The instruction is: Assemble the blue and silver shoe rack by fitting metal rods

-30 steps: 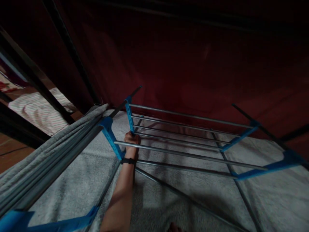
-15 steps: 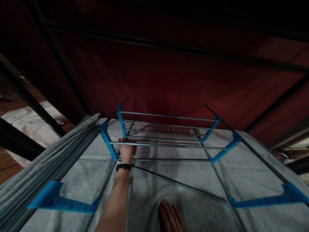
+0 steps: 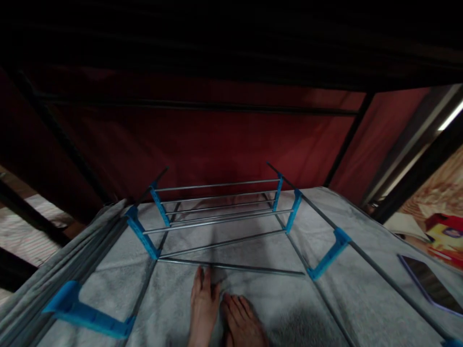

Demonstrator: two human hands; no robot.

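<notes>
My left hand (image 3: 204,301) reaches in from the bottom middle, palm down, fingers stretched out and the thumb a little apart. Its fingertips are at the loose metal tube (image 3: 249,268); whether they touch is unclear. This tube slants slightly, its left end by a blue plastic bracket (image 3: 142,236). Beyond lies a partly assembled rack of thin metal tubes (image 3: 217,221) between blue brackets such as the right one (image 3: 293,212). The nearer brackets, left (image 3: 94,318) and right (image 3: 329,253), have no crossbar joining them. My right hand is out of view.
The rack lies on a grey blanket (image 3: 181,308). A bare foot (image 3: 244,320) is beside my hand. At right are a phone (image 3: 432,282) and a red and yellow box (image 3: 446,233). Several tubes lie at left. Dark frame bars (image 3: 198,106) cross a red cloth (image 3: 217,144) behind.
My left hand has drawn back from among the rack's crossbars towards me. The loose tube's near right end has swung away from me. The view has turned right, bringing in the phone and box.
</notes>
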